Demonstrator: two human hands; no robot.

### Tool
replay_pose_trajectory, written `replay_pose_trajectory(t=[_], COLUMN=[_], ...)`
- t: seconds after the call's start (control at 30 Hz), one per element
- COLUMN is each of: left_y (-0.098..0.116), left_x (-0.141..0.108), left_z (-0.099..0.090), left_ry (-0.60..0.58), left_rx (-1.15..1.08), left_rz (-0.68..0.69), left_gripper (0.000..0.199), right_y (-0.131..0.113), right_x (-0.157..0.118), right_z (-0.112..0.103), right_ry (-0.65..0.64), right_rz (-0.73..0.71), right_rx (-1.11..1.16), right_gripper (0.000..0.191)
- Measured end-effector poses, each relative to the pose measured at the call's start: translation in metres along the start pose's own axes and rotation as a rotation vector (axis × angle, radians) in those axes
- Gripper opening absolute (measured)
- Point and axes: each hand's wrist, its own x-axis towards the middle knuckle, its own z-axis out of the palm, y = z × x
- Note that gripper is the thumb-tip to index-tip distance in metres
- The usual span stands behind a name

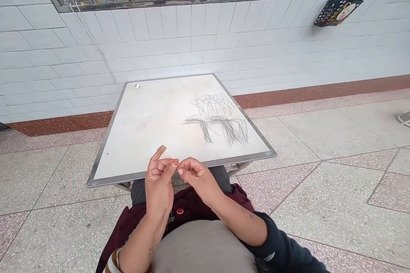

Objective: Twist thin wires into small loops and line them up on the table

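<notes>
Grey cloth below; left hand and right hand, fingers pinched closed on thin wire.

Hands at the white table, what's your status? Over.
Left hand and right hand meeting, fingertips pinched; thin strand at left fingers. Dark strands on table, right side. Hands unobstructed.

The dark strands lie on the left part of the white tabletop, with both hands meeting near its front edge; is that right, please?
Not quite: the head view shows the dark strands on the right part of the tabletop; left hand and right hand meet near its front edge.
</notes>
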Motion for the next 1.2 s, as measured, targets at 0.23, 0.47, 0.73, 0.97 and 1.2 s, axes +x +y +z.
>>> replay_pose_trajectory(t=[0.23, 0.47, 0.73, 0.97, 1.2], left_y=[-0.002, -0.004, -0.009, -0.01, -0.009], left_x=[-0.001, 0.0, 0.007, 0.007, 0.001], left_z=[0.001, 0.004, 0.001, -0.003, -0.006], left_ry=[0.04, 0.064, 0.067, -0.099, -0.238], left_rx=[-0.037, -0.04, -0.065, 0.043, 0.181], left_rz=[0.006, 0.014, -0.027, -0.144, -0.233], left_gripper=[0.057, 0.053, 0.057, 0.072, 0.079], right_y=[0.006, 0.01, 0.018, 0.002, -0.012], right_x=[0.0, 0.001, 0.0, 0.005, 0.011], right_z=[0.004, 0.008, 0.01, -0.011, -0.022], right_ry=[0.058, 0.107, 0.118, 0.141, -0.009], right_rz=[-0.018, -0.004, -0.06, -0.254, -0.165], right_rx=[0.009, 0.044, -0.042, -0.244, -0.205], right_gripper=[0.016, 0.017, 0.017, 0.017, 0.008])
